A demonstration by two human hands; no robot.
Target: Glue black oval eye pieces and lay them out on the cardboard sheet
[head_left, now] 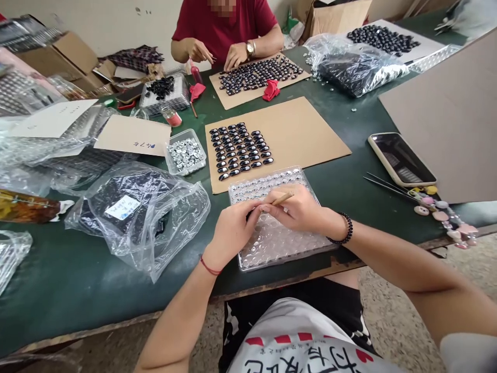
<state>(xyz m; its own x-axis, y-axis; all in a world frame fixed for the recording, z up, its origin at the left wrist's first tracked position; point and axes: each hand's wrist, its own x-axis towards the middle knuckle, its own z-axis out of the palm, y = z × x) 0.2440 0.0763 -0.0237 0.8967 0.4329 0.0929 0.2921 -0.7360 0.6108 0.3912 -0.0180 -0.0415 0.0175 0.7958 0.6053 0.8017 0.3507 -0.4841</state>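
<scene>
A clear plastic tray [272,181] of small round clear pieces lies in front of me on the green table [341,176]. My left hand [233,228] rests over the tray, fingers pinched on something I cannot make out. My right hand [301,210] is closed on a thin wooden stick [282,198], its tip meeting the left fingertips. Just beyond the tray, a brown cardboard sheet [303,134] carries rows of dark oval pieces [240,147].
A person in a red shirt [229,20] works across the table over another cardboard of dark pieces [258,72]. Plastic bags [143,212], a small tub of silver pieces [186,153], a phone [402,158], tweezers [388,184] and boxes lie around.
</scene>
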